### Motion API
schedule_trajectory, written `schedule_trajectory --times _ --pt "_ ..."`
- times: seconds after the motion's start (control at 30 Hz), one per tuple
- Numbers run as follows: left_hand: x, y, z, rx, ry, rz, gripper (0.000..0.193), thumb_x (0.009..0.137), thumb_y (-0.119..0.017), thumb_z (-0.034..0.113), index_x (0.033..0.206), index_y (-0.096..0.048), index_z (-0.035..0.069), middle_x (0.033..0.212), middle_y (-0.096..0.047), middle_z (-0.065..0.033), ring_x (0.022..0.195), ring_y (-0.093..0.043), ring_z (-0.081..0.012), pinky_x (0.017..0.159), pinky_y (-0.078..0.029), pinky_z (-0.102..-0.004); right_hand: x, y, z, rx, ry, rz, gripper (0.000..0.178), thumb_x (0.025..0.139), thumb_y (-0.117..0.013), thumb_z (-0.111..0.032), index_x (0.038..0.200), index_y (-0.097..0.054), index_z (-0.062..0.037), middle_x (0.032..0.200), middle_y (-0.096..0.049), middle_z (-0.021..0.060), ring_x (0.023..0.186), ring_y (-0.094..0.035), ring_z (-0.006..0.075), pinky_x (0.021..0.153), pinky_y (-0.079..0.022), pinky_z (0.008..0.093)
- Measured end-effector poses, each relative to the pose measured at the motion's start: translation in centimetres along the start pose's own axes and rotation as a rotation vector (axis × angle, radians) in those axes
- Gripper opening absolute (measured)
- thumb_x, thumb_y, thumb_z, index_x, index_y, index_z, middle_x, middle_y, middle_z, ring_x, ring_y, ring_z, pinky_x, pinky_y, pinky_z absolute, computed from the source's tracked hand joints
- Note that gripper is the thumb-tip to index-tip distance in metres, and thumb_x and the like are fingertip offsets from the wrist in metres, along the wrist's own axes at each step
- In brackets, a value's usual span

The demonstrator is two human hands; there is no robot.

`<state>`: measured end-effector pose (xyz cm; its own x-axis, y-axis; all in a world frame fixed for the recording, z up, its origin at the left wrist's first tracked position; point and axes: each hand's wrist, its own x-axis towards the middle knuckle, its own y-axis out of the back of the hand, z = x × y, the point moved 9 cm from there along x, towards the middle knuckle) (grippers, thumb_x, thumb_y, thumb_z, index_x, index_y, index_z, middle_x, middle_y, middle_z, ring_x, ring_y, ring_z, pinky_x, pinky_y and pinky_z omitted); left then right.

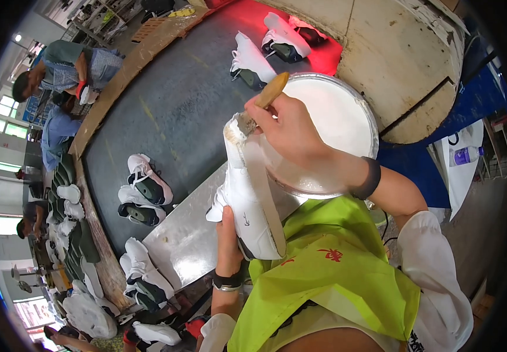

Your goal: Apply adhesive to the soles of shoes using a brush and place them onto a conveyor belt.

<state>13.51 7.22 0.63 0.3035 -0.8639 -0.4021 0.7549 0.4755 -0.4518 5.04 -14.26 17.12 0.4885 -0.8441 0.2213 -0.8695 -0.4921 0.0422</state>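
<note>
One round, metal-rimmed basin (375,136) contains smooth white liquid (332,111). The left hand (228,242), partly hidden, grasps one white shoe (246,196), tilted upright beside the basin. The right hand (291,126) pinches one wooden-handled brush (275,90), bristles against the shoe's upper end. Two laced shoes (151,186) lie together at left.

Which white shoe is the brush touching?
The held shoe in the left hand, its upper end against the brush in the right hand; those on the dark surface lie untouched.
</note>
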Motion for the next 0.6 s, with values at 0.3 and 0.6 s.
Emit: schedule_trajectory --times 0.3,0.6 --pt "-1.2 0.9 1.1 -0.039 -0.034 0.138 0.056 0.098 -0.047 0.039 0.135 -0.042 -0.002 0.121 -0.058 -0.0134 0.103 -0.062 -0.02 0.086 -0.052 -0.0338 -4.6 -1.6 -3.5 -0.527 0.371 -0.296 0.023 0.089 -0.061 -0.014 0.103 -0.059 0.0037 0.085 -0.064 0.0174 0.067 -0.062 0.022 0.062 -0.048 0.0299" --pt "-1.5 1.0 1.3 -0.032 0.002 0.191 0.055 0.098 -0.046 0.038 0.136 -0.04 -0.002 0.123 -0.058 -0.0141 0.104 -0.062 -0.0218 0.087 -0.053 -0.035 -3.2 -1.4 -3.1 -0.188 0.055 -0.349 0.02 0.092 -0.058 -0.014 0.101 -0.059 0.0037 0.079 -0.062 0.0084 0.072 -0.056 0.0114 0.064 -0.045 0.027"
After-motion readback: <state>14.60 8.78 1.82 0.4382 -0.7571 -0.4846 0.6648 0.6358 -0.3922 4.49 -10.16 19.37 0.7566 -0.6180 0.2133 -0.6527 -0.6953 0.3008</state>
